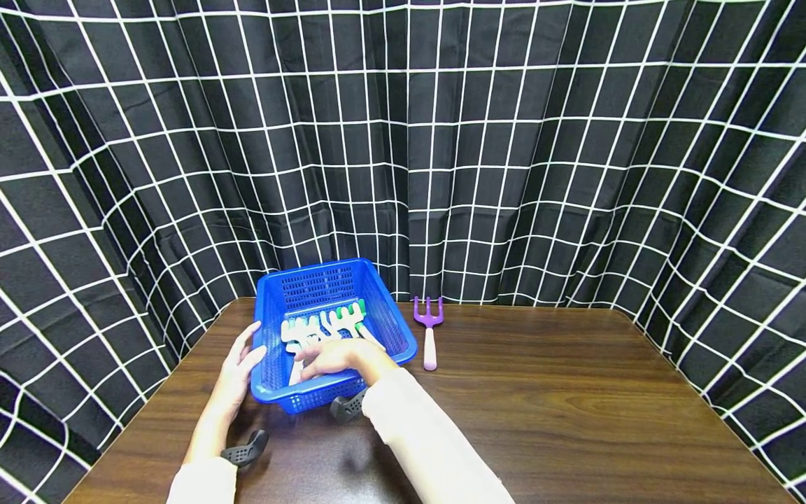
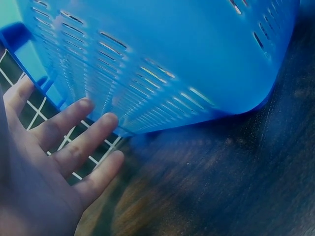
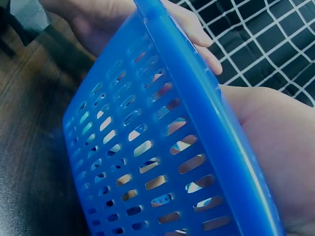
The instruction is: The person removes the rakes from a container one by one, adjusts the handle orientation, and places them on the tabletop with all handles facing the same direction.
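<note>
A blue plastic basket (image 1: 271,386) stands on the left part of the table. Several small hand forks with pale handles lie inside it; one fork (image 1: 350,316) has green on its prongs. My right hand (image 1: 336,355) reaches over the near rim down among the forks, its fingers by a pale handle (image 1: 294,372); whether they grip it is hidden. In the right wrist view the basket wall covers those fingers. At the basket's left side is my left hand (image 1: 234,371), fingers spread and fairly straight against the outer wall, as the left wrist view shows.
A purple hand fork (image 1: 429,319) with a pink handle lies on the wooden table (image 1: 541,392), just right of the basket. Behind and around the table hangs a black curtain (image 1: 478,140) with a white grid. Each wrist wears a dark device.
</note>
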A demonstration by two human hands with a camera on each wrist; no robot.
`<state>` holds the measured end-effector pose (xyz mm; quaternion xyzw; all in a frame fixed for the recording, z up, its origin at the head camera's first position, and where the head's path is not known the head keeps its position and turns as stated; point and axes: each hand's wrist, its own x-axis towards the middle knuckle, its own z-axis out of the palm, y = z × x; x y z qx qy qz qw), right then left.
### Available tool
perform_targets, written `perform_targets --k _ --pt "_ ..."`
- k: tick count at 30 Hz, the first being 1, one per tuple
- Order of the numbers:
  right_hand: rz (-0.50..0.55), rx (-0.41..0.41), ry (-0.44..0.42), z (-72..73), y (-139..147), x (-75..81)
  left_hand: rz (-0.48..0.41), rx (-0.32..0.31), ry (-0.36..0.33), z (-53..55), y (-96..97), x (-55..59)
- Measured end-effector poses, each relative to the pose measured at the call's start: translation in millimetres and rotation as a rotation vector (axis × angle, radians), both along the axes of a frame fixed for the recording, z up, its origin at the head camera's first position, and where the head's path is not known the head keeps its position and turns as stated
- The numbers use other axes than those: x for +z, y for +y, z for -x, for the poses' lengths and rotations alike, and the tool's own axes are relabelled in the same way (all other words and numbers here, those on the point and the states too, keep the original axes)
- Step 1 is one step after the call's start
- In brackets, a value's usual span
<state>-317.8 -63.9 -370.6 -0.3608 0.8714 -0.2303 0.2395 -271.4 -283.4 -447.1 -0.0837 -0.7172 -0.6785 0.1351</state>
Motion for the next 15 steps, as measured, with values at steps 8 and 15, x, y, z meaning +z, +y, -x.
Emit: perform_targets --k 8,15 --pt "0.011 0.083 -0.040 5.1 -0.5 -0.2 -0.016 -0.013 0.005 0.8 0.1 -0.1" --pt "-0.037 0.061 0.007 0.6 0.0 2.6 -0.017 -0.006 0.008 0.4 0.7 -0.5"
